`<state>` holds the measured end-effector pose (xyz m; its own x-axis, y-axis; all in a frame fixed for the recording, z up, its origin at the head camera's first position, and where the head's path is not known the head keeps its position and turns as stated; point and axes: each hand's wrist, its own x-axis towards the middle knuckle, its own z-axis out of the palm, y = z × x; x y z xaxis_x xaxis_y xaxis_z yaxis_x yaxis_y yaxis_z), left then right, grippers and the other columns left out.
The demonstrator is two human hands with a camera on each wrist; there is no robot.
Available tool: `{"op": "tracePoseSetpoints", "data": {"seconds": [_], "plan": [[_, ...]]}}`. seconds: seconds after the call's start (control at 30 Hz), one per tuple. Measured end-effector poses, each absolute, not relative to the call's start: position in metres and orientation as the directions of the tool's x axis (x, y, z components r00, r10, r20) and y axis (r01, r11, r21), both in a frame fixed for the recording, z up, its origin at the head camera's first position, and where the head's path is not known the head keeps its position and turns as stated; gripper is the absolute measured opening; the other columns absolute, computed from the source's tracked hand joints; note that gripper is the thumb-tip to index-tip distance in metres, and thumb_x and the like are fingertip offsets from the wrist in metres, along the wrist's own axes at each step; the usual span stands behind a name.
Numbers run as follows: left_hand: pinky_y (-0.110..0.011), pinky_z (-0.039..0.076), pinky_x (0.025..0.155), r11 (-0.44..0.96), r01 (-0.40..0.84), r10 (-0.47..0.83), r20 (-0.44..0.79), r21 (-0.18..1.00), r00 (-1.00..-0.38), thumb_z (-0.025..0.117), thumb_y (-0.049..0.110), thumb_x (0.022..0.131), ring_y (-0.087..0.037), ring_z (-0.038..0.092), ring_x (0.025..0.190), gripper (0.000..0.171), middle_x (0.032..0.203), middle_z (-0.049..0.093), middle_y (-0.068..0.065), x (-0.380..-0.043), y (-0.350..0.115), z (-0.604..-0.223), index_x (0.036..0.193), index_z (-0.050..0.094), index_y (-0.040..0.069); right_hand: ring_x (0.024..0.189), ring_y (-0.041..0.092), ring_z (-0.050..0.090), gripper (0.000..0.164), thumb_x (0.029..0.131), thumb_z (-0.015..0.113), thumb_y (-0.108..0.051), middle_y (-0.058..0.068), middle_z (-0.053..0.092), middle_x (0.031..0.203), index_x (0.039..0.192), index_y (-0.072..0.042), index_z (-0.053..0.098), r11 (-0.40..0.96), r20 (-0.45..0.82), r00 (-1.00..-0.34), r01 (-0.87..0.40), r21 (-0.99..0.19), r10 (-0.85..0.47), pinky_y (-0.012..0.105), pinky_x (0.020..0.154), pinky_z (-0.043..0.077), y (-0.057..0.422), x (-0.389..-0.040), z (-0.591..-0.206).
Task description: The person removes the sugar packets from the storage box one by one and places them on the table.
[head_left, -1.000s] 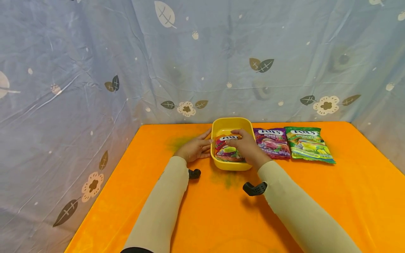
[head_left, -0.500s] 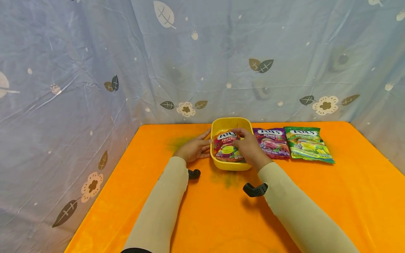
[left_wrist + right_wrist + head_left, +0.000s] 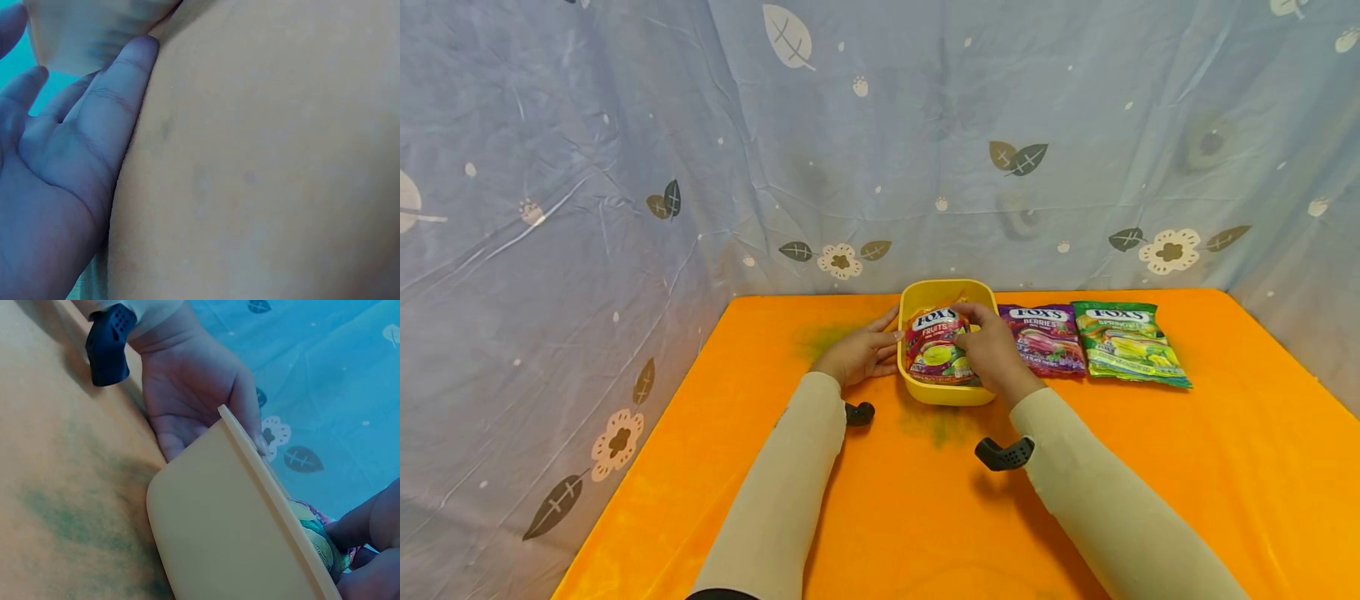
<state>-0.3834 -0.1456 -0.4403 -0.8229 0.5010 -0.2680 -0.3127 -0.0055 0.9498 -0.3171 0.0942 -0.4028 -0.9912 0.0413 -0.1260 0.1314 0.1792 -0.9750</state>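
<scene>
A red bag of Fox's Fruits candy (image 3: 934,350) leans inside a yellow plastic tub (image 3: 951,395), its printed front facing up. With thumb and fingers my right hand (image 3: 994,350) pinches the bag's right side over the tub; in the right wrist view the fingertips (image 3: 350,534) press into the wrapper just past the rim. My left hand (image 3: 859,354) lies along the tub's left wall with fairly straight fingers, the thumb at the rim. The left wrist view shows that palm (image 3: 50,206) beside the tub wall (image 3: 81,37).
Right of the tub lie a purple Fox's Berries bag (image 3: 1043,337) and a green Fox's bag (image 3: 1127,343), side by side. Orange cloth (image 3: 917,517) covers the table. A patterned grey-blue curtain (image 3: 910,150) hangs behind and along both sides.
The right hand has taken hold of the red candy bag's side, and the bag's top edge has risen and tilted inside the tub. The left hand and tub have stayed put.
</scene>
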Motion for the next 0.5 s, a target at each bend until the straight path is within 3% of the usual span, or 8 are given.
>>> {"op": "tracePoseSetpoints", "data": {"seconds": [0.5], "plan": [[-0.048, 0.052, 0.109, 0.003, -0.304, 0.502, -0.264, 0.953, -0.823, 0.062, 0.028, 0.113, -0.025, 0.05, 0.148, 0.073, 0.169, 0.044, -0.009, -0.3824, -0.1458, -0.439, 0.174, 0.025, 0.045, 0.134, 0.04, 0.057, 0.056, 0.11, 0.061, 0.0, 0.013, 0.044, 0.161, 0.163, -0.02, 0.055, 0.034, -0.071, -0.993, 0.075, -0.997, 0.09, 0.049, 0.106, 0.054, 0.0975, -0.3117, -0.4005]]}}
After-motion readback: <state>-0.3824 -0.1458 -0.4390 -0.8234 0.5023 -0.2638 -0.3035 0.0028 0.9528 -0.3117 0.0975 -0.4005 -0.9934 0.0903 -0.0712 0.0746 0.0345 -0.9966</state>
